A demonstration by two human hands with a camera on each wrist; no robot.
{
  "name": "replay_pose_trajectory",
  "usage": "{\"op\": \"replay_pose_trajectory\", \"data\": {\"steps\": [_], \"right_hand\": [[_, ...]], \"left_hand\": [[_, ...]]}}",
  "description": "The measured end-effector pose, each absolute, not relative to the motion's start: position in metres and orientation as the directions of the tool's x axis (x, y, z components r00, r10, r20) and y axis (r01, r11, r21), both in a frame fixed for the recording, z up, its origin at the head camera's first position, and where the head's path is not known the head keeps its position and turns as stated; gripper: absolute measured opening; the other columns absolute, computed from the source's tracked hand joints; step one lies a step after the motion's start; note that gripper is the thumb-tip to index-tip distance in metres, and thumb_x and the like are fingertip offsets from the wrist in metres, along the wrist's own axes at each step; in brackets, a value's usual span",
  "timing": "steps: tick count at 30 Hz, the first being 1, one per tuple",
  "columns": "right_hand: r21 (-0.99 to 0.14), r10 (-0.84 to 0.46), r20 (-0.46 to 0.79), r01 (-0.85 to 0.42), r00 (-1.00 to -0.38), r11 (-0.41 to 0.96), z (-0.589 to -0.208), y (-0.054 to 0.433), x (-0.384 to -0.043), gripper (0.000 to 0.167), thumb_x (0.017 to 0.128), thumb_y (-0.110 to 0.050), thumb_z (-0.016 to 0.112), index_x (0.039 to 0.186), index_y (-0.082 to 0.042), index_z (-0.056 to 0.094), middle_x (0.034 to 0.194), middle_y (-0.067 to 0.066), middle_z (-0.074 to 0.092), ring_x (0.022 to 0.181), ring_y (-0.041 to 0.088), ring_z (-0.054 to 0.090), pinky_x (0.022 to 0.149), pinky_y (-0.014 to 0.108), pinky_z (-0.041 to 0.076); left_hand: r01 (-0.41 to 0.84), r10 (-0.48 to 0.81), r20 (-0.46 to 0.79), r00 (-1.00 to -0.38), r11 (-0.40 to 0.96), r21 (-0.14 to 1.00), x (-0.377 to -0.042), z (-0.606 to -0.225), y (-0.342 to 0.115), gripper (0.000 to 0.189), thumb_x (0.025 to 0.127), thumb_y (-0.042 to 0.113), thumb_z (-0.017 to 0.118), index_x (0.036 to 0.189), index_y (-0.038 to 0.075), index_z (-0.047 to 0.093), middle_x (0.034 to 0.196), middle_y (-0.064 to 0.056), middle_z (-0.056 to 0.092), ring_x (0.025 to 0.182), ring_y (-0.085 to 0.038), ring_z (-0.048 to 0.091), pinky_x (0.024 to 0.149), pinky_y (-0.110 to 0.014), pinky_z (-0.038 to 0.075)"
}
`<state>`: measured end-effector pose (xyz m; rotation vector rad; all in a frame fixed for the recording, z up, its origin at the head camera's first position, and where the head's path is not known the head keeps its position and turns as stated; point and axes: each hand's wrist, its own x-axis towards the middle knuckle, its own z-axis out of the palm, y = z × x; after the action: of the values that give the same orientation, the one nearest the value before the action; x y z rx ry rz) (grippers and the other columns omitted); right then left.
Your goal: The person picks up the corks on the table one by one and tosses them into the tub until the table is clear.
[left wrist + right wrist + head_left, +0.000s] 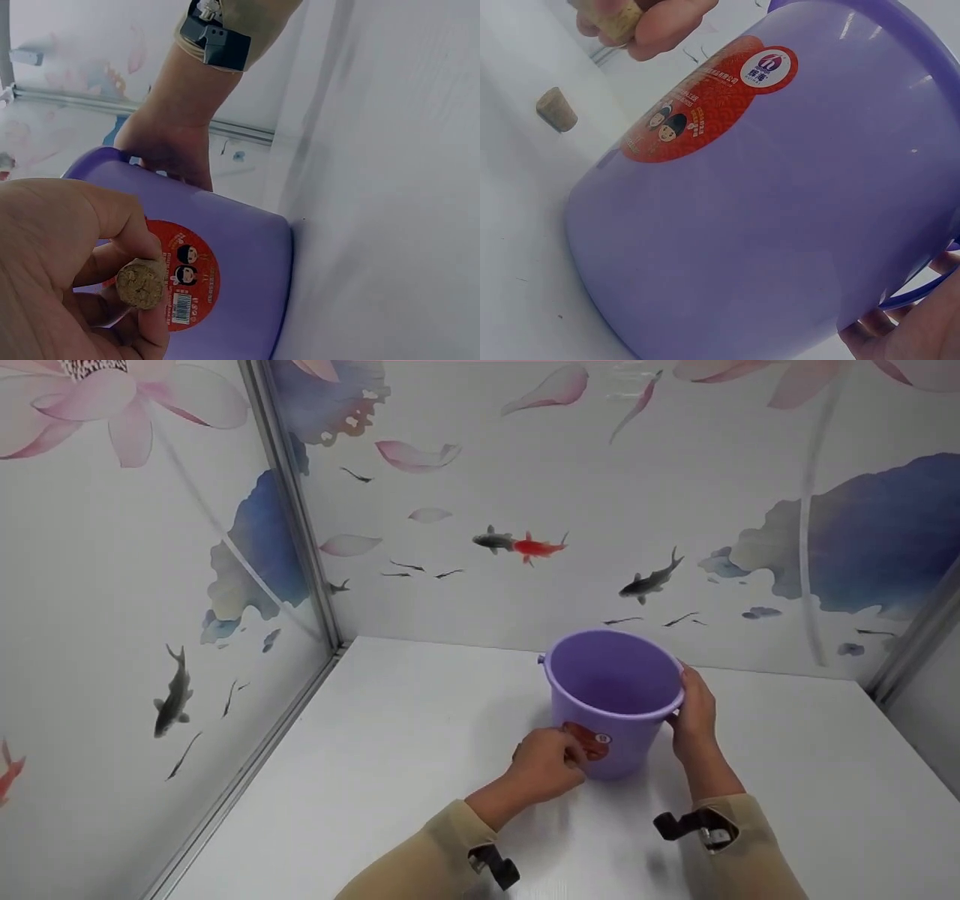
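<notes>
A purple bucket [615, 750] stands upright on the white table, with a red label [184, 277] on its side. My right hand [696, 712] holds the bucket at its right side, just below the rim; in the right wrist view its fingers curl by the purple handle [922, 289]. In front of the bucket, my left hand [544, 765] pinches a cork stopper [140, 285] between thumb and fingers, its round brown end showing. A second cork [556, 109] appears on the table in the right wrist view; in the head view I cannot make it out.
The white table [405, 720] meets a back panel [450, 607] painted with fish and petals, close behind the bucket. A side panel [97, 607] with a metal frame [307, 540] bounds the left. Black camera mounts [499, 866] sit on both wrists.
</notes>
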<state>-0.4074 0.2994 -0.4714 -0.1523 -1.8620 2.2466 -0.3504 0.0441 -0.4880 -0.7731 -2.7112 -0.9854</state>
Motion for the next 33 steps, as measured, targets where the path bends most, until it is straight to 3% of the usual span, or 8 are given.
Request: {"op": "replay_pose_trajectory", "data": {"steps": [9, 21, 33], "right_hand": [[-0.978, 0.239, 0.074, -0.117, -0.968, -0.171, -0.473, 0.299, -0.405, 0.056, 0.116, -0.038, 0.027, 0.163, -0.01, 0.038, 0.164, 0.011, 0.037, 0.15, 0.026, 0.038, 0.128, 0.057, 0.03], [-0.983, 0.227, 0.054, -0.092, -0.972, -0.161, -0.47, 0.3, -0.407, 0.057, 0.116, -0.038, 0.024, 0.166, -0.011, 0.033, 0.17, 0.011, 0.031, 0.157, 0.027, 0.033, 0.129, 0.053, 0.03], [-0.981, 0.213, 0.06, -0.097, -0.975, -0.17, -0.47, 0.3, -0.408, 0.057, 0.116, -0.038, 0.024, 0.166, -0.012, 0.034, 0.17, 0.011, 0.032, 0.157, 0.028, 0.033, 0.13, 0.053, 0.029]], "left_hand": [[0.553, 0.416, 0.369, -0.831, 0.551, 0.625, -0.351, -0.479, 0.038, 0.018, 0.076, 0.0, 0.069, 0.085, 0.008, 0.082, 0.082, 0.007, 0.073, 0.076, -0.002, 0.057, 0.067, -0.017, 0.047], [0.541, 0.39, 0.378, -0.84, 0.535, 0.65, -0.35, -0.459, 0.039, 0.014, 0.08, 0.002, 0.069, 0.083, 0.011, 0.079, 0.081, 0.008, 0.07, 0.078, -0.003, 0.056, 0.069, -0.018, 0.046], [0.589, 0.461, 0.373, -0.805, 0.542, 0.6, -0.352, -0.43, 0.04, 0.011, 0.081, 0.005, 0.074, 0.086, 0.012, 0.081, 0.083, 0.007, 0.073, 0.077, -0.002, 0.058, 0.071, -0.018, 0.048]]}}
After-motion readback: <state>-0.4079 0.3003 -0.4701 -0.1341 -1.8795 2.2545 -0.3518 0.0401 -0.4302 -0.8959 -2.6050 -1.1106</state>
